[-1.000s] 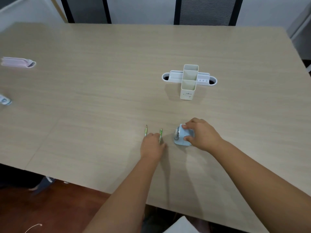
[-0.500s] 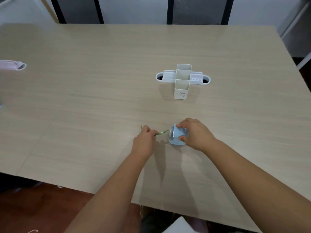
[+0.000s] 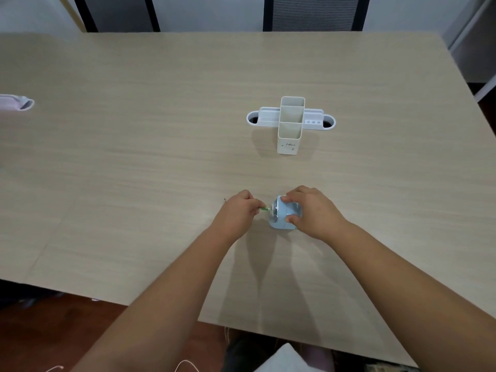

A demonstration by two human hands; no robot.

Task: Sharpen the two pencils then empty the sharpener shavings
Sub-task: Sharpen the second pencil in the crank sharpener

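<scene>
one pencil (image 3: 265,209) between both hands

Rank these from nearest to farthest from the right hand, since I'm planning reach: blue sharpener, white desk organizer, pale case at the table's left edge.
1. Blue sharpener: under the right hand, gripped.
2. White desk organizer: beyond the hand, mid-table.
3. Pale case: far left edge.

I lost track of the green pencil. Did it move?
Yes. The left hand picked up the green pencil and turned it toward the blue sharpener, tip at its opening.
</scene>
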